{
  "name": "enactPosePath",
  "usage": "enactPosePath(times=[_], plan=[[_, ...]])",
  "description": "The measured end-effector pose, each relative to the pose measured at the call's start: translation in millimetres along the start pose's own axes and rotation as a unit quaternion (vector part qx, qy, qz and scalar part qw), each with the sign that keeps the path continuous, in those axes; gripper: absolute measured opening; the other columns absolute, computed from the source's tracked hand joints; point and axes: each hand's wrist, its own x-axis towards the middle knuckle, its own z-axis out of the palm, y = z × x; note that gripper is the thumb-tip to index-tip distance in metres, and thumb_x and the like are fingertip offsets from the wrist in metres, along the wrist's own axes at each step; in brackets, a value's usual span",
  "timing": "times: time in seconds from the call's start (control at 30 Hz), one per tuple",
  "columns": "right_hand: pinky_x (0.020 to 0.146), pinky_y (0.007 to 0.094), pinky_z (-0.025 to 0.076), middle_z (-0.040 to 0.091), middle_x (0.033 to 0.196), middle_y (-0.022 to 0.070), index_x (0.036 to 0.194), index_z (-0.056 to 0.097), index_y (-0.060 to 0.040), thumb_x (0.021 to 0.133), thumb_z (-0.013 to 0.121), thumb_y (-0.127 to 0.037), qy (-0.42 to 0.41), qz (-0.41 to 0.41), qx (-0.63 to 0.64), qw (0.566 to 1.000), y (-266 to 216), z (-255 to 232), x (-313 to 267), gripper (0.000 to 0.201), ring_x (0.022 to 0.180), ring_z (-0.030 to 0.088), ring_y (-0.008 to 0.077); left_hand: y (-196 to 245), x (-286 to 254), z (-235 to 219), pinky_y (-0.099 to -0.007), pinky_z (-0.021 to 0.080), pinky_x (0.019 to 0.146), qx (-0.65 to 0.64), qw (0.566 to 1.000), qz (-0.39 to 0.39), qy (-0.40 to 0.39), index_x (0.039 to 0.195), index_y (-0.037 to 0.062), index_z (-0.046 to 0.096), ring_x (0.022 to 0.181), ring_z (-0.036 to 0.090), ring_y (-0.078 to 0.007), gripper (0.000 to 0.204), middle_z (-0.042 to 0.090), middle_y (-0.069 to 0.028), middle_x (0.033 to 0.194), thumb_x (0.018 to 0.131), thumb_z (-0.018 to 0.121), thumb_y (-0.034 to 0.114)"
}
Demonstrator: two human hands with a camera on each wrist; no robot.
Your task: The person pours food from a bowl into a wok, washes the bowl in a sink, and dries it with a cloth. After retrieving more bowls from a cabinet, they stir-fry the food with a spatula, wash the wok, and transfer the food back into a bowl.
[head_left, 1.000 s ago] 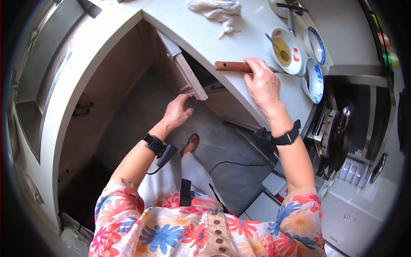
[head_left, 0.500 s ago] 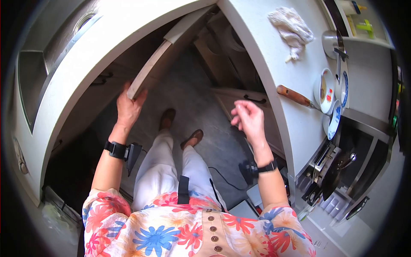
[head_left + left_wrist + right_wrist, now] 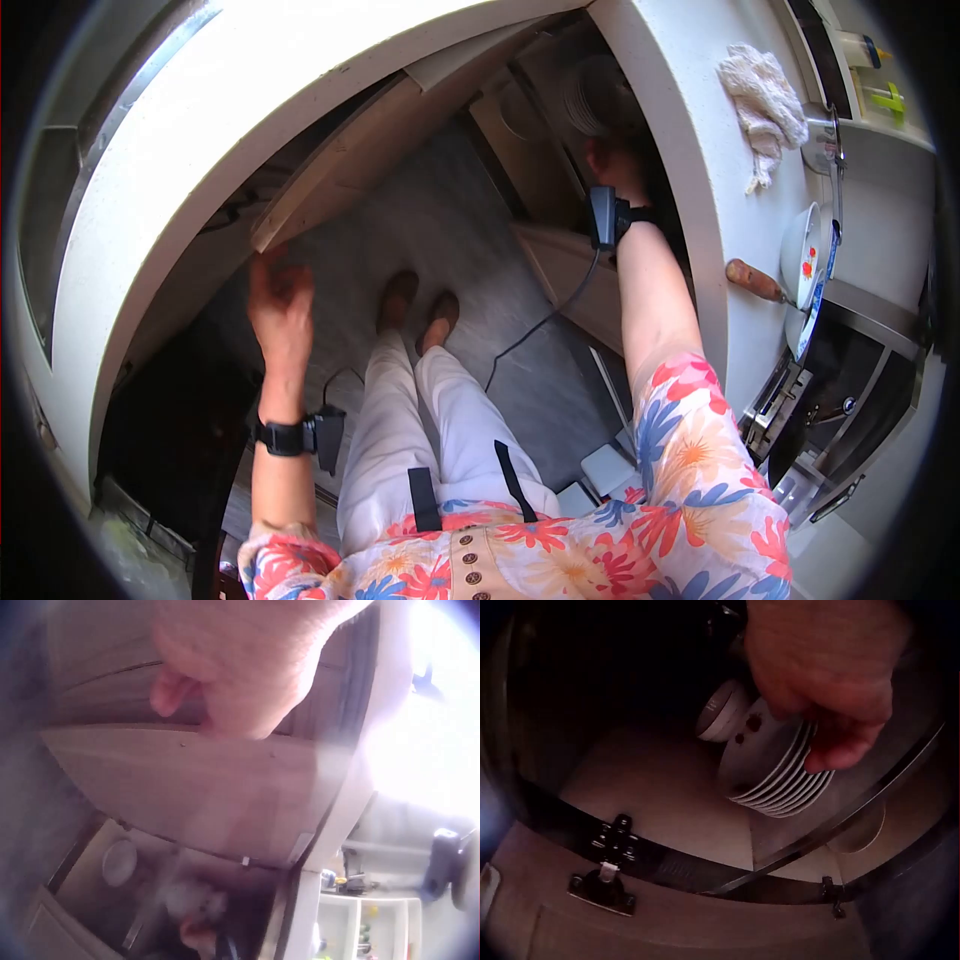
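The cabinet door (image 3: 350,150) stands swung out, its free end pointing at the left hand (image 3: 283,320). That hand has a fingertip at the door's end, the other fingers loosely bent; the left wrist view shows the hand (image 3: 240,667) at the edge of the door panel (image 3: 202,780). Inside the dark cabinet, the right hand (image 3: 618,165) is beside a stack of plates (image 3: 582,105). In the right wrist view the right hand (image 3: 832,682) has bent fingers over the rim of the stacked plates (image 3: 780,787); whether they grip is unclear. A small bowl (image 3: 724,712) is beside the stack.
On the white counter (image 3: 670,90) are a crumpled cloth (image 3: 765,110), a wooden-handled utensil (image 3: 755,280) and patterned bowls (image 3: 802,255). A second door (image 3: 575,275) stands open below the cabinet. A cable (image 3: 540,322) hangs from the right wrist device.
The right hand has left the wooden handle on the counter and moved down into the cabinet. The door has swung further left with the left hand at its end. The view has shifted.
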Motion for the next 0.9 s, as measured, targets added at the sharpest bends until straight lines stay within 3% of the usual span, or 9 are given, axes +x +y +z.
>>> enactPosePath(times=[0.07, 0.2, 0.23, 0.27, 0.37, 0.7, 0.73, 0.77, 0.9], plan=[[0.075, 0.0333, 0.051, 0.062, 0.094, 0.0111, 0.104, 0.056, -0.0054, 0.092, 0.047, -0.03, 0.018, -0.211, -0.411, 0.887, 92, -42, 69, 0.029, 0.085, 0.061, 0.0218, -13, -17, 0, -0.0212, 0.045, 0.063, 0.004, 1.0, -0.015, -0.008, 0.122, 0.0003, 0.045, 0.074, 0.054, -0.0074, 0.045, 0.059, -0.0058, 0.093, 0.079, 0.06, 0.007], [0.075, 0.0333, 0.051, 0.061, 0.095, 0.0117, 0.106, 0.056, -0.0055, 0.091, 0.048, -0.035, -0.131, -0.11, -0.378, 0.91, 50, -44, 67, 0.033, 0.085, 0.06, 0.0221, -36, -47, 2, -0.0189, 0.043, 0.058, 0.027, 0.992, -0.112, -0.044, 0.118, 0.0, 0.049, 0.066, 0.052, -0.0051, 0.041, 0.057, -0.0022, 0.08, 0.079, 0.058, 0.005], [0.074, 0.0339, 0.051, 0.06, 0.097, 0.0123, 0.106, 0.055, -0.0053, 0.091, 0.049, -0.035, -0.078, 0.081, -0.107, 0.988, 23, -36, 56, 0.034, 0.085, 0.059, 0.0227, -37, -52, 3, -0.0184, 0.043, 0.057, 0.019, 0.985, -0.161, -0.064, 0.117, 0.0, 0.049, 0.064, 0.052, -0.0047, 0.04, 0.057, -0.0016, 0.078, 0.079, 0.058, 0.005], [0.073, 0.0345, 0.051, 0.059, 0.098, 0.0129, 0.107, 0.054, -0.005, 0.09, 0.05, -0.035, -0.014, 0.263, 0.175, 0.949, 6, -32, 47, 0.034, 0.086, 0.059, 0.0232, -41, -56, 4, -0.0185, 0.044, 0.057, 0.022, 0.985, -0.156, -0.068, 0.116, -0.0002, 0.051, 0.063, 0.051, -0.0043, 0.038, 0.056, -0.0023, 0.078, 0.078, 0.059, 0.005], [0.07, 0.0361, 0.051, 0.06, 0.094, 0.0129, 0.102, 0.056, -0.0021, 0.089, 0.052, -0.035, -0.153, 0.103, 0.021, 0.983, -8, -35, 36, 0.036, 0.083, 0.059, 0.0241, -51, -59, 4, -0.0209, 0.043, 0.064, 0.009, 0.977, -0.188, -0.1, 0.115, 0.0002, 0.052, 0.074, 0.052, -0.0076, 0.037, 0.058, -0.004, 0.094, 0.079, 0.059, 0.007], [0.075, 0.0392, 0.052, 0.061, 0.098, 0.0183, 0.1, 0.056, 0.0021, 0.085, 0.056, -0.032, -0.071, 0.202, 0.254, 0.943, 25, -51, 61, 0.038, 0.091, 0.06, 0.0285, -60, -53, 11, -0.0222, 0.046, 0.06, 0.034, 0.979, -0.166, -0.114, 0.108, -0.0007, 0.057, 0.072, 0.054, -0.0091, 0.031, 0.057, -0.0052, 0.1, 0.077, 0.059, 0.004], [0.075, 0.0389, 0.051, 0.062, 0.099, 0.0184, 0.1, 0.057, 0.0021, 0.085, 0.056, -0.033, -0.045, -0.018, -0.077, 0.996, 54, -63, 79, 0.038, 0.091, 0.06, 0.0293, -62, -53, 13, -0.0222, 0.046, 0.06, 0.04, 0.981, -0.155, -0.109, 0.107, -0.0009, 0.057, 0.072, 0.054, -0.0094, 0.031, 0.057, -0.0056, 0.099, 0.076, 0.059, 0.004], [0.076, 0.0387, 0.051, 0.062, 0.1, 0.0185, 0.1, 0.059, 0.0021, 0.084, 0.056, -0.034, -0.012, -0.235, -0.397, 0.887, 70, -72, 89, 0.039, 0.092, 0.06, 0.0301, -62, -53, 15, -0.0223, 0.046, 0.06, 0.046, 0.983, -0.144, -0.104, 0.106, -0.0011, 0.058, 0.072, 0.055, -0.0096, 0.03, 0.057, -0.0061, 0.098, 0.076, 0.059, 0.004], [0.08, 0.0365, 0.049, 0.062, 0.102, 0.0184, 0.104, 0.059, 0.002, 0.086, 0.053, -0.035, -0.012, -0.302, -0.617, 0.727, 9, -65, 49, 0.041, 0.094, 0.06, 0.0295, -57, -52, 25, -0.0227, 0.046, 0.06, 0.043, 0.979, -0.156, -0.127, 0.105, -0.0012, 0.059, 0.072, 0.056, -0.0105, 0.029, 0.059, -0.0071, 0.097, 0.076, 0.059, 0.003]])
